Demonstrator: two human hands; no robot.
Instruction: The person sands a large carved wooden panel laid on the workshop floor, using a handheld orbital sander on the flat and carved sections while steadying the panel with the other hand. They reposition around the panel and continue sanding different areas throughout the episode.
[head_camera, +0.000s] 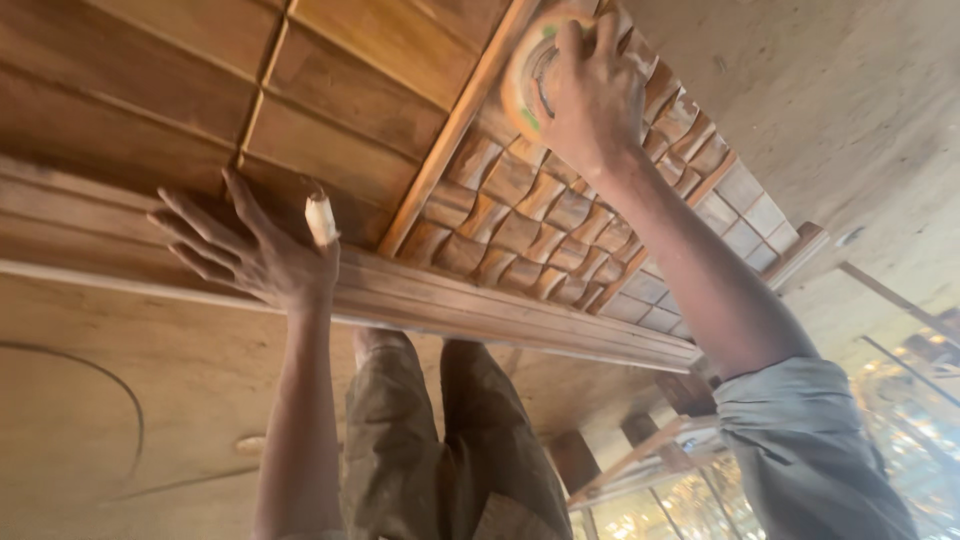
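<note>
Right hand (590, 85) is wrapped around a round sanding pad (528, 85), fingers curled over its back, pressing its disc face against the carved wooden door (380, 110) near a raised wooden rail (455, 130), just above the carved basket-weave panel (530, 215). Left hand (255, 250) is spread wide and flat on the door's plain panel, holding nothing, palm bracing beside the moulded edge (480, 310); its thumb is dusty and pale. The door lies flat in front of the person, whose legs (440, 440) show below it. The pad looks light and somewhat flexible, dusty so maybe slippery; best gripped from the back with the whole palm, as it is. The door looks heavy, stiff and hard, with carved relief that could chip or snag at the edges; steady it on flat panels, not on the carving. A light sleeve (800, 440) covers the right upper arm.
</note>
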